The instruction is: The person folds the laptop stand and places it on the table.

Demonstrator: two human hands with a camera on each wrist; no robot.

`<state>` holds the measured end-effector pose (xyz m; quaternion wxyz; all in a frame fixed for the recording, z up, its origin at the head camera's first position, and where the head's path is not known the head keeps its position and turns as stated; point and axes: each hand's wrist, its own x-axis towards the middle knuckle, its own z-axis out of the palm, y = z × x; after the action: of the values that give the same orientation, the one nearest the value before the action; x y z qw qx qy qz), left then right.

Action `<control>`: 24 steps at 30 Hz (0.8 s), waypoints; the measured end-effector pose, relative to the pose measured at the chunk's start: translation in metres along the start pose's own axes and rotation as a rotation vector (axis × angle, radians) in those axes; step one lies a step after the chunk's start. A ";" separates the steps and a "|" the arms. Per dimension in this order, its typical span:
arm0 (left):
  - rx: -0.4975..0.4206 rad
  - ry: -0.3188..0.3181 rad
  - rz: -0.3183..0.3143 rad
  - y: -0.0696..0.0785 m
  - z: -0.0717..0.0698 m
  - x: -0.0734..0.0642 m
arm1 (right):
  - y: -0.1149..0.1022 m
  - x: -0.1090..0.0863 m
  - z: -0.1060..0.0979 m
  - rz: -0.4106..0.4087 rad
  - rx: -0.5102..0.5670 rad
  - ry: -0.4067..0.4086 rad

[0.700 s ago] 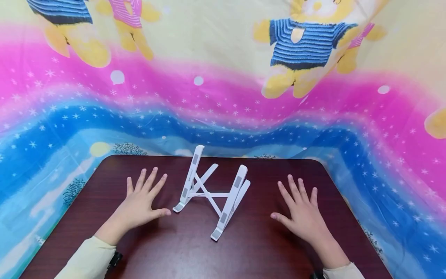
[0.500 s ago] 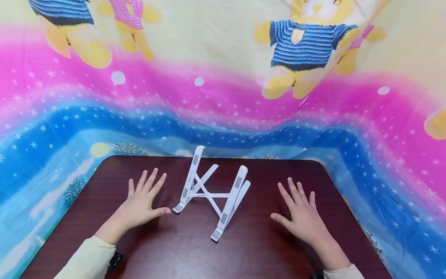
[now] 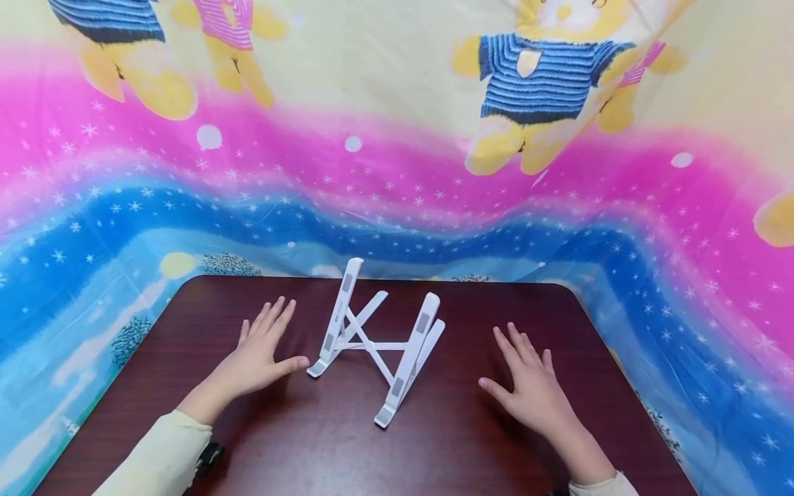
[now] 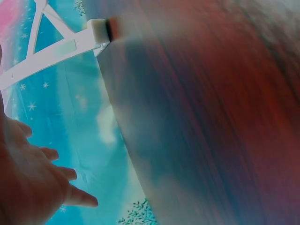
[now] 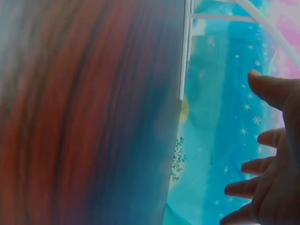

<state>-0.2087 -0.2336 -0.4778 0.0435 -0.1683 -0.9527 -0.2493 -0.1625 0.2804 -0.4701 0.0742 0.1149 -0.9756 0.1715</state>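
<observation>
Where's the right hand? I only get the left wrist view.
Observer: The right hand is out to the right of the white stand, apart from it.
Operator: Is it gripping something out there?
Observer: No, it holds nothing.
Operator: And which hand is nearer the stand?
Observer: The left hand, judging by the head view.

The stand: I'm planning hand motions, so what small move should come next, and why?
Probably ease the right hand inward toward the stand: in the head view a clear gap separates them, while the left hand looks much nearer to it. Neither hand holds anything, and both have their fingers extended.
</observation>
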 end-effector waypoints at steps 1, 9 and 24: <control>-0.026 -0.002 -0.003 0.000 0.000 0.002 | -0.001 0.000 0.001 0.010 0.011 -0.002; -0.211 -0.037 -0.009 0.002 0.000 0.017 | -0.008 0.003 0.004 0.062 0.110 0.010; -0.409 -0.050 -0.031 0.006 0.003 0.029 | -0.023 -0.002 0.009 0.120 0.269 0.091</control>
<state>-0.2336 -0.2182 -0.4727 -0.0193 -0.1648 -0.8855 -0.4340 -0.1555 0.2567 -0.4719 0.0919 0.0576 -0.9445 0.3100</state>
